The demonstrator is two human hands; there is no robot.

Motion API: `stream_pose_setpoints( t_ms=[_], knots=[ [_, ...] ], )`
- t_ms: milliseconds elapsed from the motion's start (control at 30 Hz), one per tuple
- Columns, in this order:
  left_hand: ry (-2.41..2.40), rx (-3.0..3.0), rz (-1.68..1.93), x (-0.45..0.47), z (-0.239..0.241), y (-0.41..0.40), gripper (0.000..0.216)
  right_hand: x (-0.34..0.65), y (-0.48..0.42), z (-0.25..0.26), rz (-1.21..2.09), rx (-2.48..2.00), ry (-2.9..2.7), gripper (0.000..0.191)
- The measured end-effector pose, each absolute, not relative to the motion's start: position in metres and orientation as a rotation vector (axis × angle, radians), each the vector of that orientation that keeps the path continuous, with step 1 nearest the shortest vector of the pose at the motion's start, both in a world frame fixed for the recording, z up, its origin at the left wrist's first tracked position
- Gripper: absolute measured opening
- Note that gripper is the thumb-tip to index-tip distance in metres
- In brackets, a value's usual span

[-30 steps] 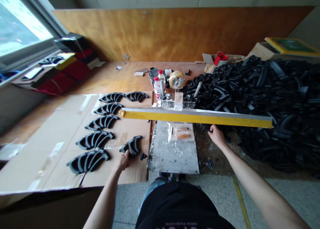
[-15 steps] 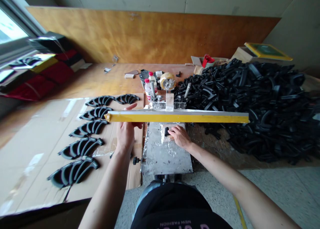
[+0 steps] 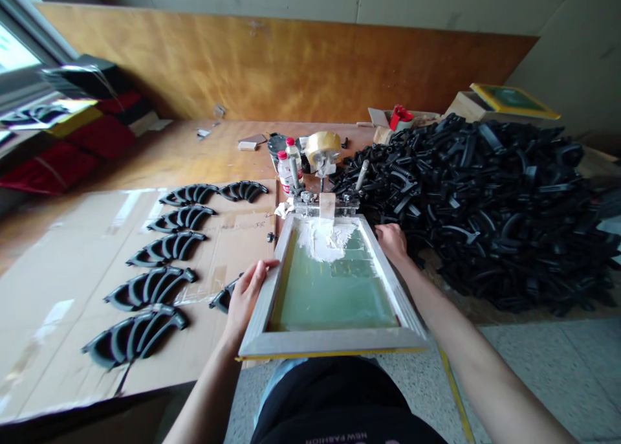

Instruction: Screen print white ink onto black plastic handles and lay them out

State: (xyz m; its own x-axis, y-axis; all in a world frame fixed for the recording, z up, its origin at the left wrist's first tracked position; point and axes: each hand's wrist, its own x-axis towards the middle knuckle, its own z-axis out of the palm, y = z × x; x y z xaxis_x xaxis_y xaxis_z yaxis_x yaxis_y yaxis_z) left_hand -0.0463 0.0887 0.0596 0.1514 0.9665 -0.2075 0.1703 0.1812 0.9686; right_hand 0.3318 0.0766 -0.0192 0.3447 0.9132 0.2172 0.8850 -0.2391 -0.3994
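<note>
A silkscreen frame [image 3: 339,342] with pale metal sides and a green mesh lies low over the printing stand, hiding its plate. White paste [image 3: 325,242] is smeared across the far end of the mesh. My left hand [image 3: 246,299] grips the frame's left side, its fingertips at the edge. Just outside the frame's right side is my right hand [image 3: 392,242], fingers curled beside the heap of black plastic parts [image 3: 466,204]. What it holds, if anything, is hidden. A clamp [image 3: 327,204] joins the frame's far end to the stand.
Rows of curved black parts [image 3: 160,285] lie on cardboard [image 3: 63,256] at the left, with another partly behind my left hand. Bottles with red caps [image 3: 284,169] and a tape roll [image 3: 324,147] stand behind the clamp. A second yellow frame [image 3: 514,101] rests at the back right.
The frame has swung down from edge-on to nearly flat, covering the plate. My right hand has left the small black part on the plate and moved right, outside the frame.
</note>
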Motion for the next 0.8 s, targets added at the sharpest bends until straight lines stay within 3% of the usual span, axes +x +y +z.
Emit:
stream_pose_setpoints(
  t_ms=[100, 200, 367, 467, 633, 800],
  knots=[
    [1.286, 1.183, 0.719, -0.054, 0.018, 0.078, 0.065, 0.323, 0.094, 0.002, -0.102, -2.025, -1.491, 0.035],
    [1.32, 1.188, 0.635, -0.055, -0.022, 0.077, 0.079, 0.281, 0.126, 0.021, -0.175, -1.778, -1.781, 0.055],
    [1.383, 1.255, 0.578, -0.056, -0.052, 0.082, 0.073, 0.225, 0.154, 0.022, 0.064, -1.907, -2.176, 0.017],
    [1.366, 1.264, 0.557, -0.058, -0.057, 0.084, 0.07, 0.223, 0.131, 0.015, 0.143, -1.794, -2.318, 0.007],
    [1.362, 1.263, 0.563, -0.058, -0.057, 0.083, 0.069, 0.237, 0.089, 0.021, 0.328, -1.328, -2.614, 0.005],
    [1.337, 1.193, 0.593, -0.057, -0.048, 0.082, 0.074, 0.229, 0.093, 0.018, 0.2, -1.467, -2.435, 0.012]
  ],
)
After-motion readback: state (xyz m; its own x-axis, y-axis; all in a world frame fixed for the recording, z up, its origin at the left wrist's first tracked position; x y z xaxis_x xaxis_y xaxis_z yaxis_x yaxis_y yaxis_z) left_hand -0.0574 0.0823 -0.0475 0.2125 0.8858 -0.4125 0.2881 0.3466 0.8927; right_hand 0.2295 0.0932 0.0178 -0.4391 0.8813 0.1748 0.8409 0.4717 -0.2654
